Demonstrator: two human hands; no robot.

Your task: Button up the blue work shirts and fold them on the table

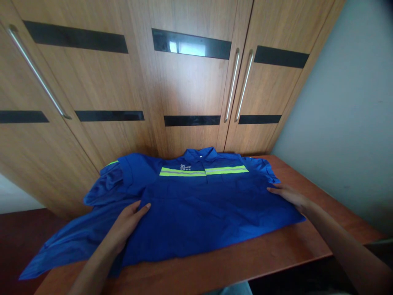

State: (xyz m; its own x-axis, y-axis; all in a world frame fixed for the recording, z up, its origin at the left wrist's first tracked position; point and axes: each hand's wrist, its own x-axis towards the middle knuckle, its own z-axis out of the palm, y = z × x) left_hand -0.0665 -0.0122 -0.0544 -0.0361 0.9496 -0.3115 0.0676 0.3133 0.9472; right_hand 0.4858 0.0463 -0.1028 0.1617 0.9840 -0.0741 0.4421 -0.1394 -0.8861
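The blue shirt (pixel 199 209) lies spread on the worktop (pixel 294 241), seemingly being straightened, left hand (pixel 130 217) and right hand (pixel 291 196) at its sides, any pinch impossible to tell; shifting it evenly calls for both.

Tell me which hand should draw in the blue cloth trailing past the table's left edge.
Left, I'd say: the left hand is right beside that trailing cloth, while the right hand is at the opposite side of the shirt.
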